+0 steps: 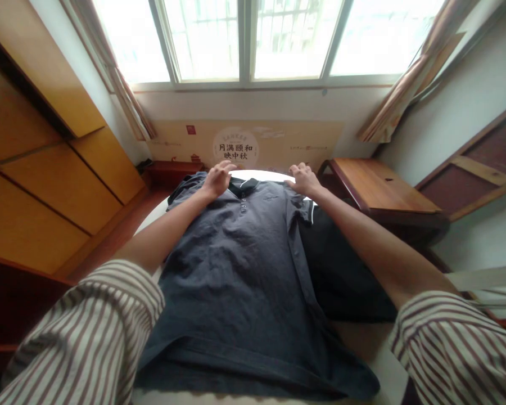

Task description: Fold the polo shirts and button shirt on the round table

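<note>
A dark grey polo shirt (240, 270) lies spread face up, its collar at the far end and its hem towards me. Its buttoned placket runs down from the collar, and the right-side sleeve has a white-edged cuff. My left hand (217, 180) is at the shoulder left of the collar, fingers apart and slightly bent. Over the opposite shoulder is my right hand (306, 180), thumb and fingers apart; whether its thumb touches the cloth I cannot tell. A black folded cloth (346, 270) lies partly beneath the shirt's right side.
The shirt rests on a pale, rounded surface (392, 360). At the far right stands a wooden desk (383, 183); wooden cabinets (46, 174) line the left. A printed banner (303, 140) hangs under the windows (287, 39), with curtains (398, 101) at the sides.
</note>
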`<state>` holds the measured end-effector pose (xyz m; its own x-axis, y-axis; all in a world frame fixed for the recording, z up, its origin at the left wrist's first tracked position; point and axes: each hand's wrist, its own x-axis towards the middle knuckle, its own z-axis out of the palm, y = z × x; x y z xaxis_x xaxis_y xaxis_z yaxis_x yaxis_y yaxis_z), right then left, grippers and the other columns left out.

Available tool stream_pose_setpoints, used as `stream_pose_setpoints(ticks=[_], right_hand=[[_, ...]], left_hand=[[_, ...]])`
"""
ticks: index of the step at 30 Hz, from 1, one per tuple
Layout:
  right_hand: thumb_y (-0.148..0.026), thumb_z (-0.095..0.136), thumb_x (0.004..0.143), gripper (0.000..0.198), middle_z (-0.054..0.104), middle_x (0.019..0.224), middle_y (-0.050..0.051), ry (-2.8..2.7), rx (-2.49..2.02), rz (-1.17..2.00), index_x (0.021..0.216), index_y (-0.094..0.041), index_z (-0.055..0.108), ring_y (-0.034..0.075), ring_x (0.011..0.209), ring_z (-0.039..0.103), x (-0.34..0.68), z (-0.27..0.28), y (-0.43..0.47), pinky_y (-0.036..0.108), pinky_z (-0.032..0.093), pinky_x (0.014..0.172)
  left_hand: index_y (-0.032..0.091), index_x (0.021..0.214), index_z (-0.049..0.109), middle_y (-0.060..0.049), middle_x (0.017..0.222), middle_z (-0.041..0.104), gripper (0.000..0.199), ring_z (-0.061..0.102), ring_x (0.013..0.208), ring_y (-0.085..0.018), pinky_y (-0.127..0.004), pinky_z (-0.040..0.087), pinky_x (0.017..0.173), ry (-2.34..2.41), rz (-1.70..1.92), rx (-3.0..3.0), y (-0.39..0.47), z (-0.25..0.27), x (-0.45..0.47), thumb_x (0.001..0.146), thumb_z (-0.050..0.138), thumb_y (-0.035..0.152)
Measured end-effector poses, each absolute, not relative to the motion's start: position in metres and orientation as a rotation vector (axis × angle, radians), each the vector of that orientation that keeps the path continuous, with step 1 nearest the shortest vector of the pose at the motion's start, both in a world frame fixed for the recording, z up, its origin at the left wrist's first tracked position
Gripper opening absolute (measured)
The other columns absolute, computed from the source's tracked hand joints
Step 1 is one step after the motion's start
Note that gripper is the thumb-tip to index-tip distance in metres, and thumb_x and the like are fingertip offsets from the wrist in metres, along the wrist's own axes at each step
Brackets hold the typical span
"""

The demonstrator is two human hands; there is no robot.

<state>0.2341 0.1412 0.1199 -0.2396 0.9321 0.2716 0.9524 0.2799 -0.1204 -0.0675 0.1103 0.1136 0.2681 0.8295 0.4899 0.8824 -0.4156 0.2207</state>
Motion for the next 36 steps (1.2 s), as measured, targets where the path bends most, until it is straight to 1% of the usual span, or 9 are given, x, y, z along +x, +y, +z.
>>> stream_pose_setpoints(ticks=[3,6,8,13,18,22,27,32,36], right_hand=[[-0.033,0.064,0.091,0.021,0.067,0.098,0.011,-2.414,-1.651,-0.012,0.097,-0.013,0.069,0.02,0.088,0.06,0.243,0.114,0.087,0.027,0.043,0.079],[-0.038,0.059,0.093,0.026,0.063,0.075,0.005,-2.518,-1.479,0.073,0.078,-0.017,0.065,0.019,0.071,0.059,0.263,0.11,-0.001,0.027,0.042,0.067],[-0.037,0.055,0.096,0.027,0.061,0.076,0.005,-2.525,-1.303,0.111,0.077,-0.019,0.063,0.017,0.067,0.058,0.277,0.107,-0.067,0.028,0.042,0.064],[-0.031,0.053,0.098,0.021,0.066,0.092,0.009,-2.706,-0.788,0.205,0.089,-0.02,0.068,0.02,0.083,0.063,0.296,0.083,-0.206,0.033,0.053,0.074],[-0.022,0.053,0.094,0.033,0.069,0.119,0.016,-2.655,-0.771,-0.025,0.123,-0.016,0.066,0.029,0.11,0.063,0.294,0.037,-0.258,0.045,0.057,0.089],[-0.005,0.045,0.086,0.043,0.071,0.113,0.015,-2.615,-0.812,-0.163,0.12,-0.016,0.068,0.029,0.103,0.066,0.295,0.017,-0.26,0.044,0.06,0.082],[-0.002,0.042,0.087,0.043,0.07,0.102,0.014,-2.536,-0.809,-0.08,0.121,-0.015,0.065,0.027,0.094,0.066,0.297,0.027,-0.261,0.042,0.061,0.081],[0.0,0.039,0.085,0.052,0.067,0.099,0.01,-2.5,-0.861,-0.001,0.129,-0.02,0.06,0.023,0.088,0.067,0.304,0.03,-0.265,0.039,0.062,0.078],[0.001,0.04,0.081,0.048,0.067,0.092,0.01,-2.542,-0.911,-0.054,0.118,-0.019,0.064,0.023,0.078,0.066,0.311,0.027,-0.266,0.036,0.061,0.068]], left_hand=[[0.015,0.119,0.065,-0.012,0.129,0.062,0.028,0.059,0.118,-0.022,-0.04,0.045,0.105,-1.328,-0.759,-2.724,0.023,0.096,-0.048,0.098,0.046,0.018],[0.021,0.116,0.068,-0.01,0.122,0.066,0.029,0.062,0.112,-0.021,-0.041,0.049,0.103,-1.146,-0.65,-2.927,-0.089,0.081,-0.052,0.1,0.044,0.025],[0.024,0.12,0.067,-0.008,0.121,0.068,0.028,0.064,0.109,-0.02,-0.038,0.051,0.1,-1.082,-0.522,-3.089,-0.158,0.073,-0.065,0.1,0.048,0.027],[0.026,0.131,0.062,-0.011,0.125,0.067,0.042,0.063,0.112,-0.027,-0.043,0.056,0.096,-1.26,-0.464,-3.014,-0.26,0.049,-0.112,0.091,0.066,0.038],[0.026,0.131,0.063,-0.01,0.12,0.068,0.037,0.065,0.108,-0.023,-0.037,0.058,0.094,-1.465,-0.527,-2.821,-0.292,0.033,-0.145,0.094,0.059,0.026],[0.025,0.132,0.062,-0.009,0.115,0.067,0.039,0.066,0.101,-0.019,-0.031,0.058,0.091,-1.533,-0.596,-2.768,-0.301,0.029,-0.156,0.097,0.048,0.016],[0.025,0.138,0.057,-0.011,0.12,0.064,0.046,0.065,0.106,-0.022,-0.035,0.059,0.093,-1.514,-0.537,-2.748,-0.31,0.021,-0.164,0.092,0.062,0.026],[0.026,0.136,0.058,-0.008,0.115,0.066,0.057,0.065,0.104,-0.018,-0.031,0.059,0.092,-1.402,-0.574,-2.722,-0.314,0.016,-0.171,0.087,0.045,-0.002],[0.025,0.13,0.062,-0.007,0.108,0.068,0.059,0.067,0.097,-0.017,-0.029,0.061,0.087,-1.408,-0.627,-2.688,-0.316,0.019,-0.175,0.085,0.04,-0.005]])
